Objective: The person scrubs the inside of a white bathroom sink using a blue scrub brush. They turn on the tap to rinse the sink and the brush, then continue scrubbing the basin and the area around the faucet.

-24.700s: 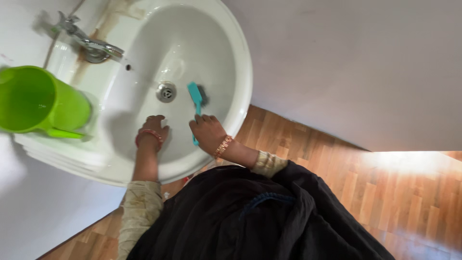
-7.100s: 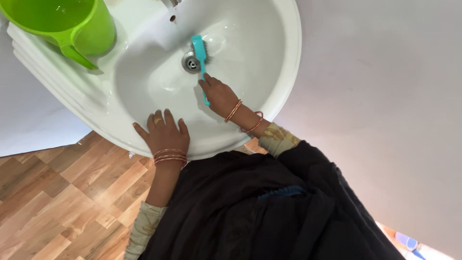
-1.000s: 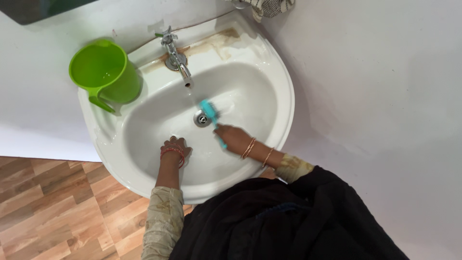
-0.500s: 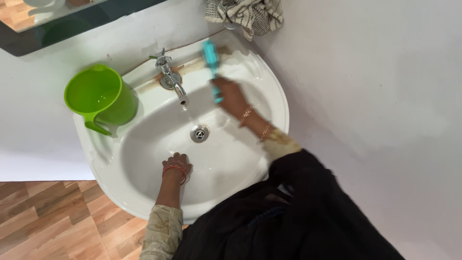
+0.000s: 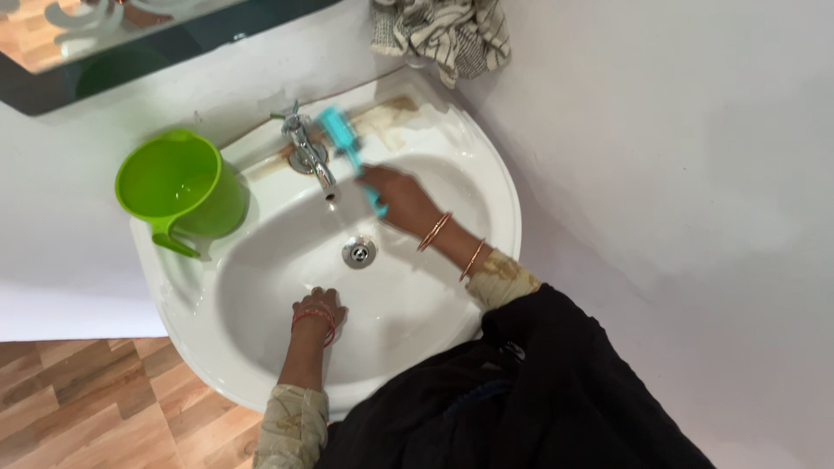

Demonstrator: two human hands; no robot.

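White walls closed round the basin, with a striped cloth hanging over its far rim and plank flooring below. At this moment my right hand was clenched on the handle of a teal brush, whose blurred head lay on the stained back ledge just beside the tap. Water appeared to run in a thin stream from the spout toward the drain. My left hand rested inside the bowl near the front wall, fingers curled under and holding nothing that I could make out. A green jug stood on the left shoulder of the basin, apart from both hands. By my reading, the bowl looked clean and the scrubbing had reached the brown stain behind the tap; the next stroke called for firm pressure along that ledge, angled to work round the tap's base without knocking it.
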